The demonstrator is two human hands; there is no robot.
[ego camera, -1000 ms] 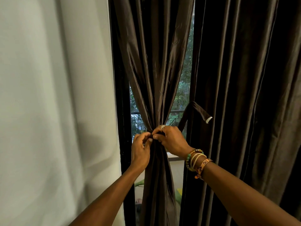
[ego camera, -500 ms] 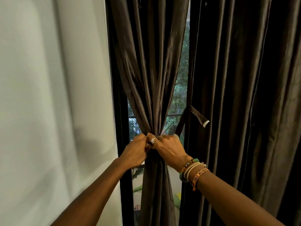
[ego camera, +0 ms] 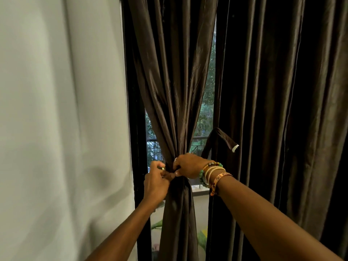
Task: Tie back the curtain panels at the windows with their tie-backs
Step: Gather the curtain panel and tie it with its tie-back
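Pinching the gathered curtain panel (ego camera: 175, 81) at its waist — left hand (ego camera: 155, 182) and right hand (ego camera: 188, 166) both curled tight; tie-back ends seemingly hidden under my fingers; I should hold tension while joining them.

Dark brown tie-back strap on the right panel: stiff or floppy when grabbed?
The dark brown satin tie-back strap holds an arch with its end jutting out, so probably semi-stiff. Its sheen suggests slippery. Narrow, so likely light.
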